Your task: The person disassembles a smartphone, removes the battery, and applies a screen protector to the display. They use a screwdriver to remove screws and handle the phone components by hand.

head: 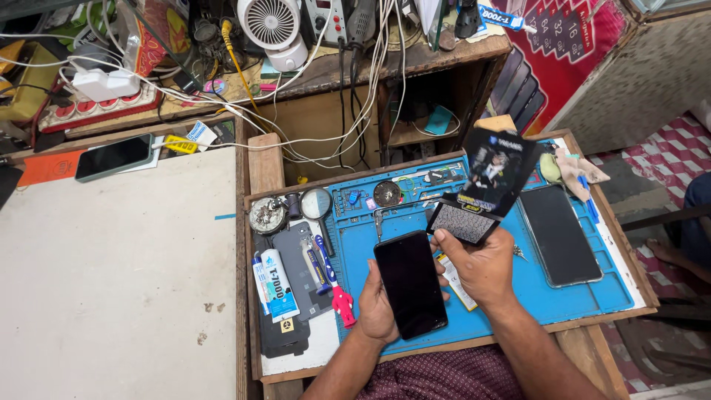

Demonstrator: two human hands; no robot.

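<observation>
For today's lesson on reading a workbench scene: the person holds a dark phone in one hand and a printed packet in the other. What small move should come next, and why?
Probably set the phone flat on the blue mat. The left hand cradles it screen up, while the right hand pinches the dark packet above it. Both hands are occupied, so opening the packet likely needs one freed.

left palm hidden behind phone (409,283), chequered floor (678,152) cut off right
</observation>
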